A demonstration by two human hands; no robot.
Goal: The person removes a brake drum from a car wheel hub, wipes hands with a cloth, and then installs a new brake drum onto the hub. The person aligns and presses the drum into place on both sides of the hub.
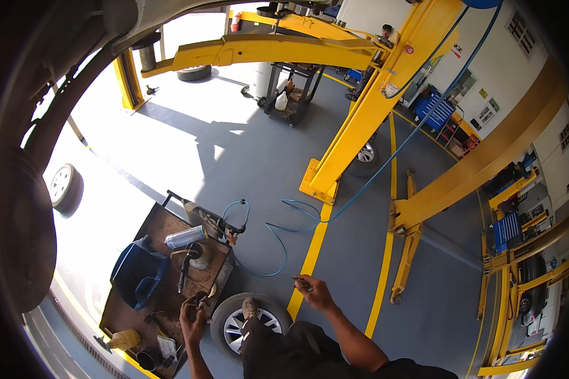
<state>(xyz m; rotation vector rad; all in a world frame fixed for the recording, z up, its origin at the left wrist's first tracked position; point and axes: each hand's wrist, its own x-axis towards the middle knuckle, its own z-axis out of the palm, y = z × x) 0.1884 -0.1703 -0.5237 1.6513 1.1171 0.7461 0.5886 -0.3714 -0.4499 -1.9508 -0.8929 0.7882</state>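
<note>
My left hand (193,321) is closed around a small dark metal piece, too small to name, over the near right edge of the tool cart (224,278). To the right, my right hand (314,294) is held in the air with its fingers pinched. A tiny dark bit shows at the fingertips, and I cannot make out what it is. Below and between my hands lies a wheel with a silver rim (269,321), partly hidden by my leg and shoe. On the cart are a dark blue plastic container (139,271), a clear cylinder (186,237) and a can with a hose (199,256).
A yellow bottle (124,340) and a black cup (146,360) stand at the cart's near end. A blue air hose (284,252) loops across the floor. Yellow lift posts (354,132) rise ahead and right. A raised vehicle (19,240) overhangs the left. Another person (363,76) is far off.
</note>
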